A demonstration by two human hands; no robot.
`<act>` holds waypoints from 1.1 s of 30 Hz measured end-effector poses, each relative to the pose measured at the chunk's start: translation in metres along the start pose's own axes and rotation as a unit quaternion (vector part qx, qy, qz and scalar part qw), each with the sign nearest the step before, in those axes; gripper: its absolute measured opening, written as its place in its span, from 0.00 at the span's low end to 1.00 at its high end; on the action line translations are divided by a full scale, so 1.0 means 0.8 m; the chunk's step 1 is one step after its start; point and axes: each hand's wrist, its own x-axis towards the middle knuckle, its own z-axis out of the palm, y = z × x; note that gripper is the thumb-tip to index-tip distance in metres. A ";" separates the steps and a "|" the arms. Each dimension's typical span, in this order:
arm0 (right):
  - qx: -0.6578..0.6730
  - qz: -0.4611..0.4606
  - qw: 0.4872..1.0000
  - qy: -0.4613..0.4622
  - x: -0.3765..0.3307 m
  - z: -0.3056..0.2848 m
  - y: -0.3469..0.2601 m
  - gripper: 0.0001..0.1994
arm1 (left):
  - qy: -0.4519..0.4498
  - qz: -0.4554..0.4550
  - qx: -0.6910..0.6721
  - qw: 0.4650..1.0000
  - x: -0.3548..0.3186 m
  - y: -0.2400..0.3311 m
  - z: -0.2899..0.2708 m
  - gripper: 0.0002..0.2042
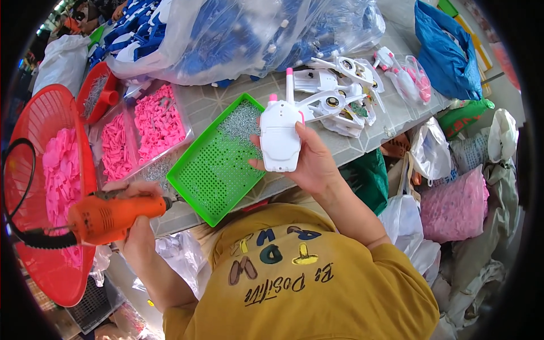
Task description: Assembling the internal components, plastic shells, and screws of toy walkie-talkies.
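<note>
My left hand point(139, 229) is wrapped round an orange corded electric screwdriver point(105, 218), whose dark tip points right toward the green tray's near-left side. In my right hand point(317, 164) is a white toy walkie-talkie point(281, 139) with a pink-tipped antenna and a pink piece on its side. The toy is held upright over the right edge of the green perforated tray point(213, 219). Small silver screws point(239, 122) lie heaped at that tray's far end, with a few scattered lower down. Fingertips of my right hand show along the toy's left edge.
Pink small parts point(158, 122) fill a clear divided box to the left. A red basket point(85, 272) holds flat pink pieces; a red scoop point(110, 101) contains screws. Opened white toy shells point(340, 96) lie back right. A large plastic bag point(226, 39) of blue-and-white parts occupies the back.
</note>
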 end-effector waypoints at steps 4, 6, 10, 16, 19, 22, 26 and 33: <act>-0.005 0.001 1.000 -0.025 0.009 0.001 0.003 0.27 | -0.052 -0.016 -0.131 0.990 0.015 0.000 0.010 0.43; 0.003 0.003 1.000 -0.025 0.017 -0.001 0.008 0.26 | -0.055 0.011 -0.240 0.969 0.021 -0.001 0.030 0.50; 0.014 0.018 0.999 -0.026 0.030 0.006 0.022 0.24 | -0.015 -0.072 -0.308 0.949 0.028 0.004 0.049 0.48; 0.014 0.032 0.999 -0.024 0.046 0.006 0.044 0.24 | -0.163 -0.040 -0.412 0.895 0.050 -0.002 0.060 0.50; -0.002 0.037 0.999 -0.010 0.050 0.007 0.054 0.24 | -0.030 -0.056 -0.431 0.900 0.045 0.019 0.088 0.50; 0.002 0.047 0.999 -0.005 0.054 0.004 0.060 0.24 | -0.099 -0.046 -0.402 0.909 0.050 0.009 0.085 0.50; -0.025 0.020 0.999 -0.001 0.058 0.008 0.057 0.25 | -0.099 -0.055 -0.354 0.928 0.043 0.007 0.089 0.52; -0.010 0.011 1.000 -0.007 0.059 0.008 0.056 0.27 | -0.183 0.017 -0.401 0.897 0.049 0.002 0.094 0.44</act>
